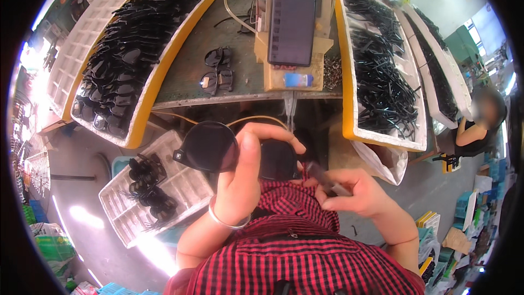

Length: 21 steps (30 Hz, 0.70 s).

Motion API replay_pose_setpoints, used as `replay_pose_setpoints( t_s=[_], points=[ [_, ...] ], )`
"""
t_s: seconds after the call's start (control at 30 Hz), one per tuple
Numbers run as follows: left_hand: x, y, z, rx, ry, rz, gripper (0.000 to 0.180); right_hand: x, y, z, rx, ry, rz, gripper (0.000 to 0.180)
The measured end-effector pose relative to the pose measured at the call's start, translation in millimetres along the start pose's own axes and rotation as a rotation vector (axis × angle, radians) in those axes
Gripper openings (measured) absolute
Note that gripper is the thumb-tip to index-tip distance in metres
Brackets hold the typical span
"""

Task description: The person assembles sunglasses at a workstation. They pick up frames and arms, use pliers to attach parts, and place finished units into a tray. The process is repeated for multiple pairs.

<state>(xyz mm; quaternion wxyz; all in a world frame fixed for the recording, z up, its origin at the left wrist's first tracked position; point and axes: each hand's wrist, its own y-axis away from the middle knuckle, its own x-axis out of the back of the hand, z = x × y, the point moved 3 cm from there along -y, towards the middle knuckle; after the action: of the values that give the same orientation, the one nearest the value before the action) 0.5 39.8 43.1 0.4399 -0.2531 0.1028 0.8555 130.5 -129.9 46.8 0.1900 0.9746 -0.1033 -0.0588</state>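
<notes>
My left hand (pixel 244 183) grips a sunglasses front (pixel 208 147) with two large dark round lenses, held up in front of my body. Its fingers cover the bridge and part of the second lens. Close by on the right, my right hand (pixel 357 192) pinches a slim dark piece (pixel 321 176) at the frame's right end. The piece looks like a sunglasses temple, though blur hides its exact shape and whether it touches the frame. Two pairs of dark sunglasses (pixel 217 82) lie on the bench beyond my hands.
On the workbench (pixel 185 84), a foam tray (pixel 143 106) of dark frames stands left and another tray (pixel 349 84) of dark temples right. A phone (pixel 292 22) leans on a fixture between them. A divided tray (pixel 123 216) sits low left. Another person (pixel 475 134) is far right.
</notes>
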Motion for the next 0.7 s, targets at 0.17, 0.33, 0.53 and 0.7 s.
replay_pose_setpoints(
  t_s=[0.17,0.33,0.53,0.7],
  points=[
    [31,-7,-9,-0.283,-0.351,0.121,0.034,47,0,-35,0.180,0.395,0.356,0.043],
    [88,9,-27,0.021,-0.040,0.396,0.019,136,-55,-70,0.289,1.346,0.829,0.042],
    [132,-34,-23,0.005,-0.367,0.481,0.067,170,-90,-59,0.203,1.592,0.958,0.039],
    [165,-113,0,-0.253,-1.154,0.493,0.053,126,-45,-46,0.419,1.183,0.847,0.043]
  ],
)
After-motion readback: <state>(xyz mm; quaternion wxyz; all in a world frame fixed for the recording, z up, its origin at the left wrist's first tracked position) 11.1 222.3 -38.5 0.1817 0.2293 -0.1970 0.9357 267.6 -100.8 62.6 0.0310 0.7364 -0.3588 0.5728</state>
